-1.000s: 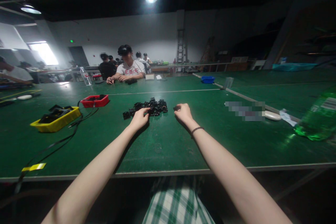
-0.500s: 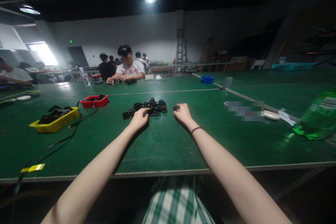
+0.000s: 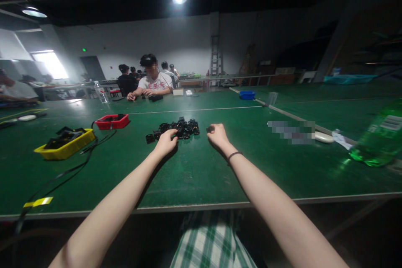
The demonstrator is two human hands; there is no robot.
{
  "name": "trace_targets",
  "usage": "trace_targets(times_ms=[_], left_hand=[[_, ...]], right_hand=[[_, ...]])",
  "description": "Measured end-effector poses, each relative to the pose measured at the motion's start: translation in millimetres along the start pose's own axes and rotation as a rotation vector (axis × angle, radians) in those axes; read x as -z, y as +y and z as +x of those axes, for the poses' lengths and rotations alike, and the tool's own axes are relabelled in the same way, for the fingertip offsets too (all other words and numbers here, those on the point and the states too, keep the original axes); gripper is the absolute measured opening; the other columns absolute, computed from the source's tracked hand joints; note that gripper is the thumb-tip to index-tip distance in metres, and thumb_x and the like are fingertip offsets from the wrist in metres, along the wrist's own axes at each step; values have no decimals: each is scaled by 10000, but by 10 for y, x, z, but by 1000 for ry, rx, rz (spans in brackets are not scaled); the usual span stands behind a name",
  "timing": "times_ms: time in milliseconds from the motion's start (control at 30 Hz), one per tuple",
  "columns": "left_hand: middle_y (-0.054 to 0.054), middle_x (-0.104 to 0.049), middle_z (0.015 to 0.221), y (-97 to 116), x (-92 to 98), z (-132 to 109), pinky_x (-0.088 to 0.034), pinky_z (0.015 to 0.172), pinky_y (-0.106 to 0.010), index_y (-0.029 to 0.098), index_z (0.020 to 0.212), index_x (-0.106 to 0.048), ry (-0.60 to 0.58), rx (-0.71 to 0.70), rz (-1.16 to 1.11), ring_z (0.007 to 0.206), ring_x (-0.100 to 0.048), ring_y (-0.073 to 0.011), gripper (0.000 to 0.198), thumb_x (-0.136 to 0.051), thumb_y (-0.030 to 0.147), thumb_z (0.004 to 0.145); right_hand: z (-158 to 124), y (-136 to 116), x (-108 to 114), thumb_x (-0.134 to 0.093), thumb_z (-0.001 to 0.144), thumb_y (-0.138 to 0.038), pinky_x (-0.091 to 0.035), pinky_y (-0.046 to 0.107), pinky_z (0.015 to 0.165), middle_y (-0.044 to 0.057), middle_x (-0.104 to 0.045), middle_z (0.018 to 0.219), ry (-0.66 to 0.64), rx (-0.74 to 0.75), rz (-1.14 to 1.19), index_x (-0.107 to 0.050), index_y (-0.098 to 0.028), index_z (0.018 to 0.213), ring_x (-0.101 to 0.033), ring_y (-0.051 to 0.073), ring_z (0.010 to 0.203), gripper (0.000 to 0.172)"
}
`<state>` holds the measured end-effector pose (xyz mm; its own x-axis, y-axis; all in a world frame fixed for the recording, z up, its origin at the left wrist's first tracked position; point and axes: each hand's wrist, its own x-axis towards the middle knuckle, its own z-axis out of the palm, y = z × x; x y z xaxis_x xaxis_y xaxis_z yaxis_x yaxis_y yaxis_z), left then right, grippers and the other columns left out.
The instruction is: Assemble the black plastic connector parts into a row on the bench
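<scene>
Your left hand (image 3: 166, 141) is at the near edge of the pile (image 3: 185, 126) of small black parts, thumb and forefinger reaching in among them; whether they pinch one or only touch it, you cannot tell from here. Your right hand (image 3: 219, 135) is apart from the pile, just to its right and low over the table (image 3: 194, 178), its grip narrow, fingertips closed on a dark piece (image 3: 209, 129) too small to make out. The step in hand looks like handling parts one at a time, the left hand at the heap and the right with a single piece. From here, a move with the left would call for a fine pinch on one part, since they lie crowded and could drag their neighbours; the right would need to keep its light hold. The red tray (image 3: 113, 124) and yellow tray (image 3: 64, 151), both with dark things inside, sit well to your left.
</scene>
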<state>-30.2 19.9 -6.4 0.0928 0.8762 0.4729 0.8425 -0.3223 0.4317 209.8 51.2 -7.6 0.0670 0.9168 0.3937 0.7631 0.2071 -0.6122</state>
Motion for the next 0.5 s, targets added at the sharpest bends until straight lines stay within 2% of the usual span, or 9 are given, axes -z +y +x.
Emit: trace_targets(times_ms=[133,500], left_hand=[[-108,-645,1234,-9,-4,7,-412,1075,-394,144,1093,-673,-10,0,21,1195,-572,-245,317,-552,149,799],[-119,-620,1273,20,1,3,-396,1089,-382,112,1143,-656,-48,22,85,1220,-553,-245,347,-542,157,819]], right_hand=[[-16,-35,35,-608,694,-104,-467,245,905,116,-540,1046,-15,-28,10,-674,-100,1040,-598,169,905,352],[-2,-8,5,-609,705,-110,-486,250,855,131,-532,1090,-17,-32,36,-647,-92,1064,-611,148,825,361]])
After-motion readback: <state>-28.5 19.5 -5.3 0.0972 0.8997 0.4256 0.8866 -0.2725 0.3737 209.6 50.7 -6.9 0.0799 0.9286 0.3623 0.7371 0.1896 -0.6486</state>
